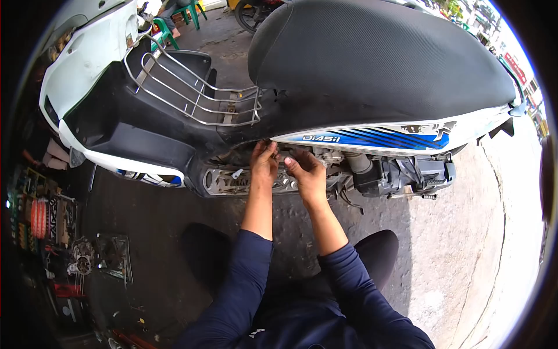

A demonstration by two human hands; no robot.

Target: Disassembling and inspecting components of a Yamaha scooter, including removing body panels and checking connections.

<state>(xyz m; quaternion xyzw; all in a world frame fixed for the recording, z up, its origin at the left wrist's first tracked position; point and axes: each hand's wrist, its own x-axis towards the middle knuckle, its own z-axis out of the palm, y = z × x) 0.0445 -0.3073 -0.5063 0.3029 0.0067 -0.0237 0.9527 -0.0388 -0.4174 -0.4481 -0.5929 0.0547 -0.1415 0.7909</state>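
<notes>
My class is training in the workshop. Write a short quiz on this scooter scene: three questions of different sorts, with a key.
1. Multiple choice: in the picture, where does the seat lie from the metal rack? A) to its left; B) to its right; C) straight below it.
2. Fill in the colour: the chairs beyond the scooter are ____.
3. Short answer: which is nearer the rack, the left hand or the right hand?

Key: 1. B. 2. Green. 3. The left hand.
</notes>
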